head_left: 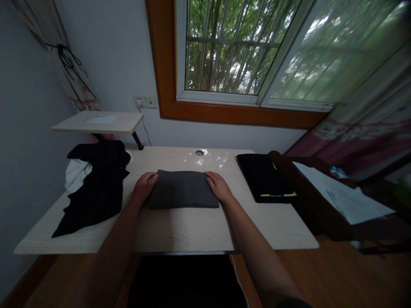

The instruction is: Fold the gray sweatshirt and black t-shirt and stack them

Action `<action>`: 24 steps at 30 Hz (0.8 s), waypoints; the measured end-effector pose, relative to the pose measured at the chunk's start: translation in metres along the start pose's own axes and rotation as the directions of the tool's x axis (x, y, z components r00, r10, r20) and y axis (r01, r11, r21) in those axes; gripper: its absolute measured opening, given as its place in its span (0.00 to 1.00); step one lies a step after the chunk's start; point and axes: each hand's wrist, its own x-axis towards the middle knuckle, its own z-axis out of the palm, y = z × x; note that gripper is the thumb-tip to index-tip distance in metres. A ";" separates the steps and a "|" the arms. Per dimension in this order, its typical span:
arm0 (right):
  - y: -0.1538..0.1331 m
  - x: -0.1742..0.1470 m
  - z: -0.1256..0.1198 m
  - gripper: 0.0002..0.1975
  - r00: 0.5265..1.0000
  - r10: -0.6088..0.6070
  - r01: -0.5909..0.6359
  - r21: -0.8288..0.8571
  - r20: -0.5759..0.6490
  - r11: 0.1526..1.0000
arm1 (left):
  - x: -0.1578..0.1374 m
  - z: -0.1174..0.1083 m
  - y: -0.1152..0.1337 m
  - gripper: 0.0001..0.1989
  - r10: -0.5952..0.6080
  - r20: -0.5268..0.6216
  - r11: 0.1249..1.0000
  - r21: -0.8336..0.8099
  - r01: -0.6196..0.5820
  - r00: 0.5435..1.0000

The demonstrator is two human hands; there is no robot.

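Note:
A dark grey folded cloth [184, 189] lies flat on the pale desk in front of me, a neat rectangle. My left hand [145, 187] is at its left edge near the far corner, fingers curled against the fabric. On the opposite side, my right hand [219, 187] holds the right edge close to the far corner, with its fingertips on the cloth. To the left is a loose heap of black fabric [99, 188], with a white cloth [77, 174] partly under it. A flat black folded item with yellow marks [265, 177] rests to the right.
The desk [192, 231] has a raised shelf [122, 122] at back left, bearing a paper sheet [102, 119]. A cable hole [199, 153] is near the back edge. Beyond the right end, a dark surface carries a large white sheet [343, 194]. A window [237, 51] is behind.

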 end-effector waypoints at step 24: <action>-0.010 -0.005 -0.014 0.12 1.000 -0.003 0.000 0.216 0.013 0.976 | -0.002 -0.009 0.002 0.23 -0.006 0.145 0.992 -0.123 0.024 0.989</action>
